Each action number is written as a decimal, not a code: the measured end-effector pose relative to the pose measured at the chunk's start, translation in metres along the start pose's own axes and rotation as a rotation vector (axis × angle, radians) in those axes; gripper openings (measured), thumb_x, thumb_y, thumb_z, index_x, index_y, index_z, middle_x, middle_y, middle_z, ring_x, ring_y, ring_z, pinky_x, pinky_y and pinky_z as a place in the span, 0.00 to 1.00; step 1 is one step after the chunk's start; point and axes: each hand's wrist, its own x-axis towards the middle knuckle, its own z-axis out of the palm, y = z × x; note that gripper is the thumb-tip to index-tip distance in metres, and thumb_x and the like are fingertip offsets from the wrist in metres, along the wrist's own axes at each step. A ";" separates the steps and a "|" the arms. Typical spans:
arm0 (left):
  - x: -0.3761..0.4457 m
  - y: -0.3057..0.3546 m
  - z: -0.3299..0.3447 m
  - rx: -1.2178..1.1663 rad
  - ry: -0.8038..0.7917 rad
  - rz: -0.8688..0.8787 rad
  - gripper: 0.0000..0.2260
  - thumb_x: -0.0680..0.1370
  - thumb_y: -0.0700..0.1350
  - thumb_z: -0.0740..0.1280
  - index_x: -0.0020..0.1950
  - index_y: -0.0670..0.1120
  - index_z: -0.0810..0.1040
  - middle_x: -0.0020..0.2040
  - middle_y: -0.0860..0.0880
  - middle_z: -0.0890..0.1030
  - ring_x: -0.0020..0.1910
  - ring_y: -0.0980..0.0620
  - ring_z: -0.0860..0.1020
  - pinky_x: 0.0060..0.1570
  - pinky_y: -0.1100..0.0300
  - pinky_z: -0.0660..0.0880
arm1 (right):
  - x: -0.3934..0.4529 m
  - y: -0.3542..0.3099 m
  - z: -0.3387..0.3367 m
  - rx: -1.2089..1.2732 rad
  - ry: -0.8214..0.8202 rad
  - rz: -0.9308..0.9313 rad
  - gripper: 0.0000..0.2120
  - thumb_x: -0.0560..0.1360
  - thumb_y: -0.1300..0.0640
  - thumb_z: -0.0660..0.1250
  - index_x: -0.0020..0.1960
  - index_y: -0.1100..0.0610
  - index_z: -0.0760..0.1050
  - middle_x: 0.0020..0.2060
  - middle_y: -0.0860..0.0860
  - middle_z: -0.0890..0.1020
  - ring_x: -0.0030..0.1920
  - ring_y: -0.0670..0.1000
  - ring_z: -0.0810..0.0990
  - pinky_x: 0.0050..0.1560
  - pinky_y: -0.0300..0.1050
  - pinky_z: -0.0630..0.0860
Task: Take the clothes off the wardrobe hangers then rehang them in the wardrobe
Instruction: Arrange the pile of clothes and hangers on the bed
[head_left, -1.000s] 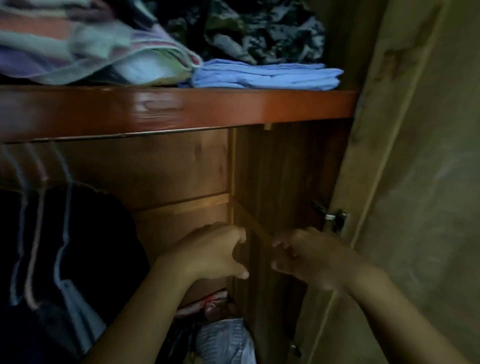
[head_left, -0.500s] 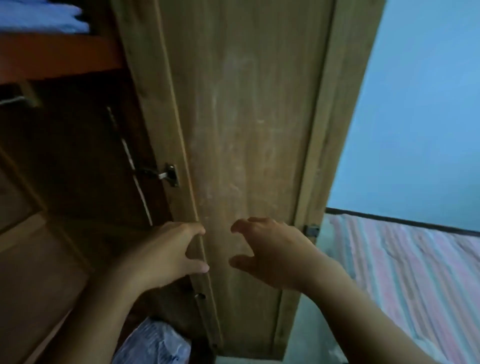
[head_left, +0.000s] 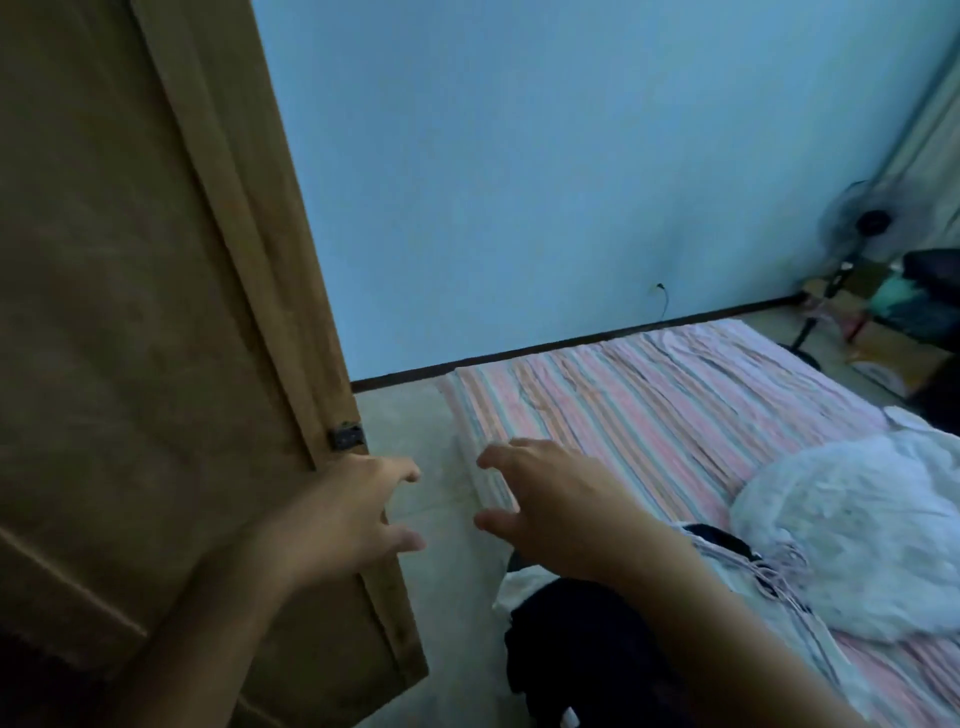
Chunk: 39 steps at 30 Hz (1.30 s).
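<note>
My left hand (head_left: 348, 514) and my right hand (head_left: 550, 504) are held out in front of me, fingers spread and loosely bent, holding nothing. The open wooden wardrobe door (head_left: 145, 322) fills the left; my left hand is just in front of its outer edge. On the striped mattress (head_left: 649, 410) at the right lies a heap of white clothing (head_left: 852, 525), with a dark garment (head_left: 587, 639) and a striped white one (head_left: 748, 566) under my right forearm. The wardrobe's inside and its hangers are out of view.
A blue wall (head_left: 519, 182) stands behind the mattress. Pale floor (head_left: 431, 457) runs between the door and the mattress. A standing fan (head_left: 852, 234) and boxes with dark items (head_left: 909, 322) fill the far right corner.
My view has swung right, from the wardrobe's inside past the door to the mattress and the wall. Both hands stayed in front of me and their fingers have spread apart.
</note>
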 end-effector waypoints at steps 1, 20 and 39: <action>0.012 0.009 0.003 0.035 -0.014 0.021 0.29 0.73 0.61 0.72 0.72 0.59 0.67 0.69 0.56 0.73 0.63 0.58 0.74 0.54 0.62 0.73 | -0.004 0.014 -0.001 -0.010 0.026 0.038 0.20 0.76 0.41 0.67 0.62 0.49 0.72 0.54 0.48 0.79 0.49 0.50 0.79 0.45 0.44 0.75; 0.232 0.250 0.142 0.179 -0.276 0.484 0.27 0.76 0.62 0.67 0.72 0.55 0.68 0.67 0.55 0.76 0.64 0.53 0.75 0.59 0.55 0.73 | -0.138 0.295 0.022 0.049 0.064 0.675 0.16 0.78 0.46 0.64 0.62 0.51 0.72 0.57 0.47 0.78 0.57 0.52 0.78 0.52 0.49 0.76; 0.405 0.400 0.353 0.280 -0.413 0.678 0.21 0.78 0.54 0.67 0.69 0.50 0.72 0.61 0.47 0.80 0.59 0.45 0.77 0.54 0.51 0.76 | -0.246 0.497 0.140 0.150 0.117 1.146 0.18 0.76 0.50 0.67 0.65 0.51 0.74 0.59 0.47 0.80 0.58 0.52 0.78 0.50 0.47 0.76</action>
